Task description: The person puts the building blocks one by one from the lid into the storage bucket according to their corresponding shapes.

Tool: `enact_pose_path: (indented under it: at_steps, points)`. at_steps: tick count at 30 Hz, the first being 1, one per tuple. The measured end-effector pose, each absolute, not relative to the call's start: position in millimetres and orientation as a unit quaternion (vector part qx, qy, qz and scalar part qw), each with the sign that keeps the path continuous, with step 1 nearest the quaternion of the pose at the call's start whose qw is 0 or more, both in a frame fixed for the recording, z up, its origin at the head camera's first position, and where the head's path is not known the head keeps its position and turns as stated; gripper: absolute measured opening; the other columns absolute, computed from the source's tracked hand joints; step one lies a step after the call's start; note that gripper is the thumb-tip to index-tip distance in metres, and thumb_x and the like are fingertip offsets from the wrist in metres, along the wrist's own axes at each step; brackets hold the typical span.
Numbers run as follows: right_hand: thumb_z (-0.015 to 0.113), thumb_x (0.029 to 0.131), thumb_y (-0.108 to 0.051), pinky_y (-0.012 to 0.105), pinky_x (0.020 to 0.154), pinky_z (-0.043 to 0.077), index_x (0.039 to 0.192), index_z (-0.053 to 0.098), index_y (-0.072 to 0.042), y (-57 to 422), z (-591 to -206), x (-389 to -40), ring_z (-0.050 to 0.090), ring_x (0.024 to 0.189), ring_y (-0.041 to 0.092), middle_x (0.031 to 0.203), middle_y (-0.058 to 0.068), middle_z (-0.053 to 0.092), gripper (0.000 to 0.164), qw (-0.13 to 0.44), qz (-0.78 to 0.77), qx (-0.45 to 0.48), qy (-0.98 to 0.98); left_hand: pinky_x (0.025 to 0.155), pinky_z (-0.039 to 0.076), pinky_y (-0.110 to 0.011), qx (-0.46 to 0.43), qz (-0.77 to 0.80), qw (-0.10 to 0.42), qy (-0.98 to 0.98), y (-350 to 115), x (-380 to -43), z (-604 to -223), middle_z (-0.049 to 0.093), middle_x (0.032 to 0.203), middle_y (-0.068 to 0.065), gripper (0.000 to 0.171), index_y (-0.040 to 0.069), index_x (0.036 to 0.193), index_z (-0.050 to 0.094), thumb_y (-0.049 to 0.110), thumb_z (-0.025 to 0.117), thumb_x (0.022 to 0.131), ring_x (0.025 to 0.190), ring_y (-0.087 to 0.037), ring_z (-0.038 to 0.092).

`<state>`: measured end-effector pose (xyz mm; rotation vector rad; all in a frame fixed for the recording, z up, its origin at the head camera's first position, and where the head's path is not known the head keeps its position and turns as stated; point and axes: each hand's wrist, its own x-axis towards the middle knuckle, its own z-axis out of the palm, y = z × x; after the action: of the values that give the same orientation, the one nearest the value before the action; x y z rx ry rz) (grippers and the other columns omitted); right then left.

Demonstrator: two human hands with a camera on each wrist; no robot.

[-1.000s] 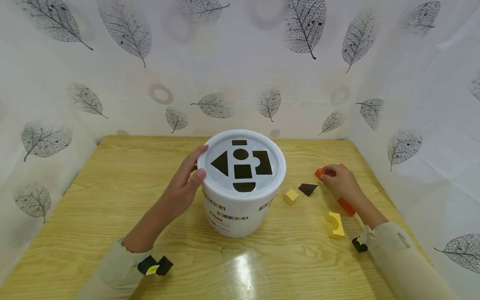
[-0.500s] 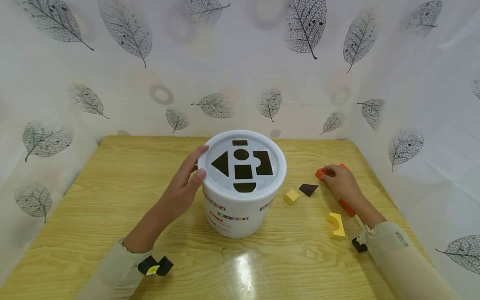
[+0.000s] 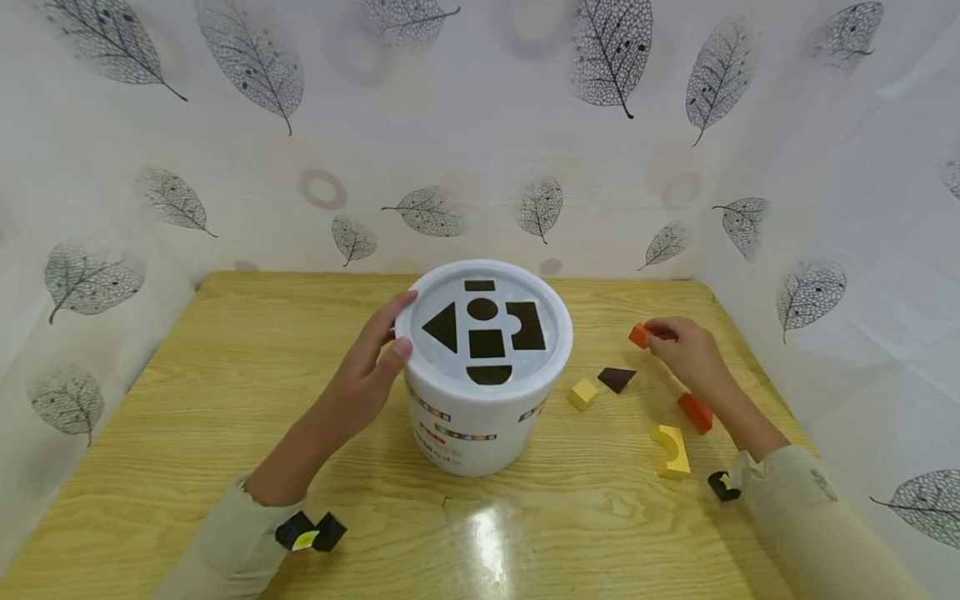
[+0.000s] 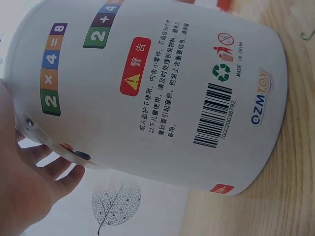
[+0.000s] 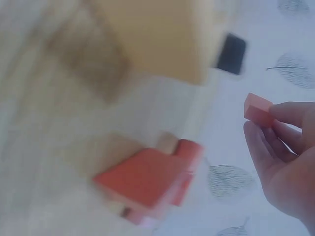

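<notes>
A white bucket (image 3: 480, 433) stands upright, its lid (image 3: 551, 367) cut with several shaped holes. My left hand (image 3: 360, 375) grips the rim at its left side, thumb on the lid edge. The left wrist view has the printed bucket wall (image 4: 162, 147) and that hand's fingers (image 4: 69, 179) under the rim. My right hand (image 3: 693, 354) pinches a small red block (image 3: 639, 336) between thumb and fingers, above the table at the right. The right wrist view shows this block (image 5: 258, 109) at the fingertips.
Right of the bucket lie a yellow cube (image 3: 582, 394), a dark wedge-shaped block (image 3: 617, 380), a yellow arch block (image 3: 673, 454) and another red block (image 3: 696, 412). Leaf-patterned cloth (image 3: 465, 125) surrounds the wooden table (image 3: 285, 333) at back and sides.
The right hand has risen slightly and shifted a little with the small red block in its fingers, uncovering more of the red block beneath its wrist. The left hand and bucket have stayed put.
</notes>
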<state>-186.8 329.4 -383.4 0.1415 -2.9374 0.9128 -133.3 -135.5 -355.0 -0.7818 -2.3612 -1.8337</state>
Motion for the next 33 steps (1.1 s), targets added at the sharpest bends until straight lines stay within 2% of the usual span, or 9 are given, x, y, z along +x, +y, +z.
enact_pose_path:
  at_steps: [2,6,8,11,13,16,20,27,33]
  points:
    - [0.055,0.104,-0.023,0.044,0.084,0.053,0.134,0.060,0.001,326,-376,-185,0.062,0.106,0.035,0.123,0.021,0.061,0.039,0.039,0.303,0.051,-0.951,0.104,0.042,-0.058,-0.253,-0.595,0.023,-0.763,-135,-133,-355,0.028,0.161,-0.001,0.055,0.030,0.159,0.025,0.027,0.042,0.107,0.135,-0.030,0.042]
    - [0.056,0.103,-0.026,0.051,0.092,0.051,0.134,0.061,-0.002,316,-356,-181,0.059,0.113,0.034,0.125,0.019,0.062,0.039,0.059,0.310,0.065,-0.947,0.104,0.042,-0.058,-0.253,-0.595,0.022,-0.762,-136,-133,-355,0.028,0.161,-0.001,0.055,0.030,0.159,0.025,0.027,0.042,0.107,0.136,-0.030,0.041]
    - [0.057,0.103,-0.026,0.049,0.094,0.052,0.133,0.062,-0.002,310,-346,-179,0.060,0.113,0.033,0.125,0.018,0.062,0.038,0.070,0.313,0.076,-0.944,0.104,0.042,-0.058,-0.253,-0.595,0.023,-0.763,-136,-133,-355,0.028,0.161,-0.002,0.055,0.030,0.159,0.025,0.027,0.042,0.107,0.136,-0.031,0.041]
    - [0.058,0.103,-0.026,0.030,0.093,0.053,0.132,0.063,-0.003,299,-330,-177,0.060,0.111,0.029,0.125,0.016,0.063,0.037,0.080,0.321,0.095,-0.939,0.104,0.042,-0.058,-0.255,-0.594,0.025,-0.763,-136,-133,-355,0.029,0.161,-0.002,0.055,0.030,0.159,0.025,0.027,0.042,0.107,0.135,-0.031,0.042]
    - [0.059,0.102,-0.026,0.017,0.090,0.050,0.130,0.065,-0.004,291,-320,-176,0.060,0.110,0.024,0.124,0.013,0.064,0.036,0.088,0.326,0.110,-0.935,0.104,0.042,-0.058,-0.255,-0.593,0.028,-0.763,-136,-133,-354,0.029,0.161,-0.002,0.055,0.029,0.159,0.026,0.027,0.042,0.107,0.135,-0.031,0.042]
    - [0.060,0.102,-0.030,0.006,0.087,0.044,0.130,0.066,-0.009,279,-305,-173,0.058,0.109,0.012,0.124,0.007,0.064,0.036,0.089,0.339,0.120,-0.929,0.103,0.042,-0.058,-0.256,-0.592,0.029,-0.764,-136,-133,-354,0.030,0.161,-0.003,0.056,0.029,0.159,0.026,0.027,0.042,0.106,0.134,-0.031,0.043]
    - [0.061,0.100,-0.037,0.005,0.086,0.045,0.130,0.066,-0.017,263,-287,-168,0.056,0.108,0.004,0.124,0.000,0.063,0.037,0.078,0.349,0.123,-0.926,0.103,0.043,-0.057,-0.256,-0.592,0.024,-0.764,-135,-133,-354,0.028,0.161,-0.001,0.056,0.031,0.159,0.025,0.028,0.042,0.107,0.134,-0.030,0.042]
    - [0.062,0.099,-0.039,0.010,0.089,0.047,0.130,0.066,-0.021,238,-260,-167,0.061,0.108,0.009,0.124,-0.005,0.064,0.035,0.066,0.359,0.151,-0.919,0.103,0.043,-0.057,-0.255,-0.592,0.024,-0.765,-135,-133,-354,0.029,0.161,-0.001,0.055,0.032,0.159,0.025,0.029,0.042,0.107,0.133,-0.029,0.043]
    - [0.065,0.099,-0.030,0.014,0.087,0.052,0.126,0.069,-0.017,213,-251,-176,0.064,0.102,0.014,0.121,-0.003,0.066,0.030,0.064,0.389,0.191,-0.899,0.102,0.043,-0.057,-0.253,-0.591,0.027,-0.765,-136,-132,-354,0.029,0.161,-0.003,0.056,0.031,0.159,0.025,0.029,0.042,0.107,0.133,-0.030,0.044]
